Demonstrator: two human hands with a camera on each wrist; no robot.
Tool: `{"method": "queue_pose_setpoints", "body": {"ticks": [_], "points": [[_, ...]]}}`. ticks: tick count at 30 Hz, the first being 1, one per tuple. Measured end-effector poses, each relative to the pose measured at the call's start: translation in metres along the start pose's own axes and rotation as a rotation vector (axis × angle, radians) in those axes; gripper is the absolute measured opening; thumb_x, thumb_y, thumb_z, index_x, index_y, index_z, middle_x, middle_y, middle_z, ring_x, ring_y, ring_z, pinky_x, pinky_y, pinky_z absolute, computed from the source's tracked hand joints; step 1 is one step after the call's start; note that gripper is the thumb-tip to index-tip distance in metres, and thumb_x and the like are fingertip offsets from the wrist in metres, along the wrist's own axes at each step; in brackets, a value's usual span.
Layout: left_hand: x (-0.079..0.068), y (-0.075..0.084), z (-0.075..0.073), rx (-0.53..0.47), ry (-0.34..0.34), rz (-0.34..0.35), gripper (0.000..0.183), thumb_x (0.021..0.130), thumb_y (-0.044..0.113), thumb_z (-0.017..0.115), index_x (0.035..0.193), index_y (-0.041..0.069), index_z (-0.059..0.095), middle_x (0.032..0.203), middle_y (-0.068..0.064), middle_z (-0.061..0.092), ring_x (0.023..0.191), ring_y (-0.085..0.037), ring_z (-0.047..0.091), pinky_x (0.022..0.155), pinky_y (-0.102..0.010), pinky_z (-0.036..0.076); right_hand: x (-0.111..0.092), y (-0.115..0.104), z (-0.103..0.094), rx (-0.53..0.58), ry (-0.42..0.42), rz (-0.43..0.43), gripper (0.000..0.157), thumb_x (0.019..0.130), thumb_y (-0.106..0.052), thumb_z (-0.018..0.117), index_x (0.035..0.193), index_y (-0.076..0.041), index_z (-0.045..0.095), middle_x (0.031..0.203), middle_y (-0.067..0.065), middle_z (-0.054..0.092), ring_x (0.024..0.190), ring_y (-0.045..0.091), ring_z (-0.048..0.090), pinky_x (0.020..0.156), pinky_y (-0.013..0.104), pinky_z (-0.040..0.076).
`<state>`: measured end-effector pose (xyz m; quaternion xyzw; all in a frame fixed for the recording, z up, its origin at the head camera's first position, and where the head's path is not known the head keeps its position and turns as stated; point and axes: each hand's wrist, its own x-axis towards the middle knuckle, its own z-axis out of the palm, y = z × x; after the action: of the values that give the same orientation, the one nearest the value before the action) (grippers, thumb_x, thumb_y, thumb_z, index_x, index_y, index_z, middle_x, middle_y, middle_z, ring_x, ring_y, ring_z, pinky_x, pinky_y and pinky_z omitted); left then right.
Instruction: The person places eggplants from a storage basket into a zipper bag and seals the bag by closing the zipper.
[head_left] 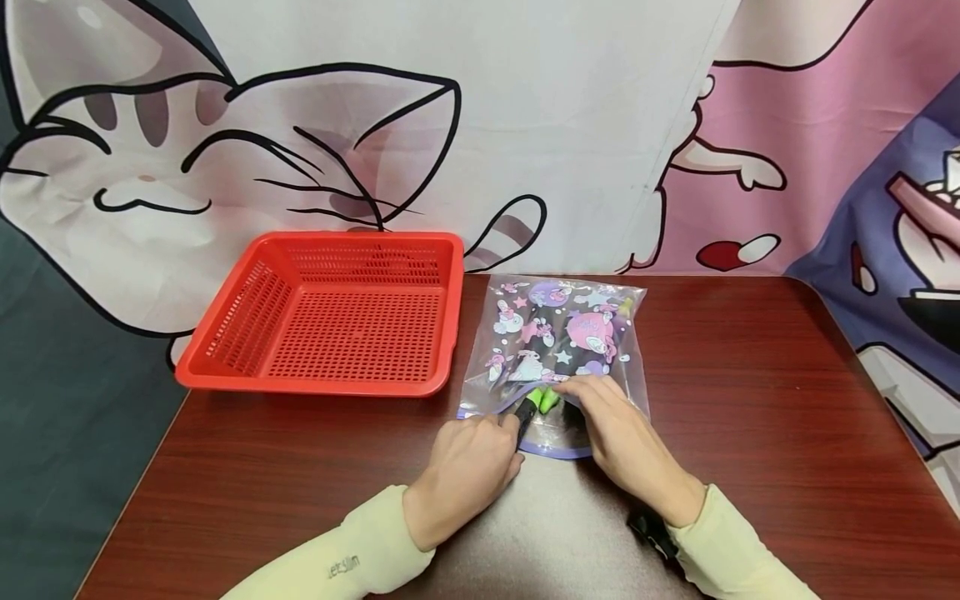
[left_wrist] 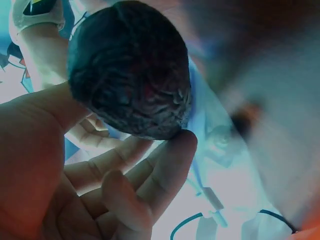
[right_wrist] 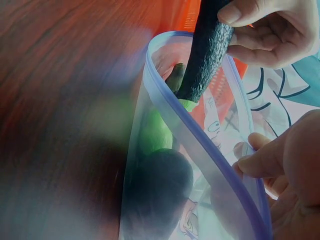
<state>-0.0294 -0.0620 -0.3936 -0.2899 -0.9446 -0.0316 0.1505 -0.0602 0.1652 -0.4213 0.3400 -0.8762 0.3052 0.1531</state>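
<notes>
1. The left hand (head_left: pixel 467 468) has its fingers curled round a long dark item (right_wrist: pixel 204 55) with a wrinkled surface, grasping it between thumb and fingertips.
2. This dark item slants away from the left fingers, its bright green end reaching into the mouth of the clear printed bag (head_left: pixel 527 367).
3. The right hand (head_left: pixel 628 443) pinches the bag's purple-edged rim between thumb and fingers, and the mouth gapes between the two hands.
4. Inside the bag, just past the left fingertips, lies a second item (right_wrist: pixel 156 131), green at its upper part with a dark stem; beside it in the right wrist view is a rounded dark shape, seen through the film.
5. Further ahead of both sets of fingers, the bag lies flat on the table (head_left: pixel 750 400), with more dark contents behind its pink, purple and white pictures; what they are cannot be told.
6. A red basket (head_left: pixel 300 386) stands ahead and to the left of the left fingers, well apart from them.
7. Beyond the fingers and the table's far edge hangs a cartoon cloth (head_left: pixel 570 142).
</notes>
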Motion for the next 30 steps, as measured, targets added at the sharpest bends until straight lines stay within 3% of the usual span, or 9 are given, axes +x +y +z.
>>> {"method": "queue_pose_setpoints", "body": {"ticks": [14, 23, 30], "points": [[0.01, 0.012, 0.006, 0.158, 0.074, -0.035, 0.018, 0.08, 0.013, 0.072, 0.068, 0.017, 0.059, 0.057, 0.002, 0.058, 0.047, -0.015, 0.059, 0.036, -0.032, 0.04, 0.001, 0.0, 0.0, 0.009, -0.01, -0.002, 0.036, 0.095, 0.009, 0.042, 0.125, -0.003, 0.06, 0.122, 0.005, 0.061, 0.111, 0.022, 0.055, 0.101, 0.032, 0.038], [0.012, 0.022, 0.017, 0.249, 0.184, -0.006, 0.019, 0.076, 0.015, 0.074, 0.064, 0.02, 0.062, 0.057, 0.002, 0.059, 0.044, -0.012, 0.057, 0.035, -0.029, 0.038, 0.0, 0.001, 0.0, 0.007, -0.011, 0.002, 0.037, 0.096, 0.009, 0.043, 0.126, -0.003, 0.06, 0.123, 0.004, 0.061, 0.111, 0.021, 0.055, 0.1, 0.031, 0.038], [0.018, 0.026, 0.025, 0.276, 0.205, -0.006, 0.018, 0.079, 0.012, 0.069, 0.064, 0.021, 0.065, 0.057, 0.003, 0.058, 0.042, -0.01, 0.055, 0.033, -0.028, 0.036, 0.0, 0.001, 0.001, 0.013, -0.003, 0.005, 0.039, 0.094, 0.011, 0.043, 0.126, -0.003, 0.061, 0.123, 0.004, 0.061, 0.112, 0.021, 0.055, 0.1, 0.032, 0.038]]}}
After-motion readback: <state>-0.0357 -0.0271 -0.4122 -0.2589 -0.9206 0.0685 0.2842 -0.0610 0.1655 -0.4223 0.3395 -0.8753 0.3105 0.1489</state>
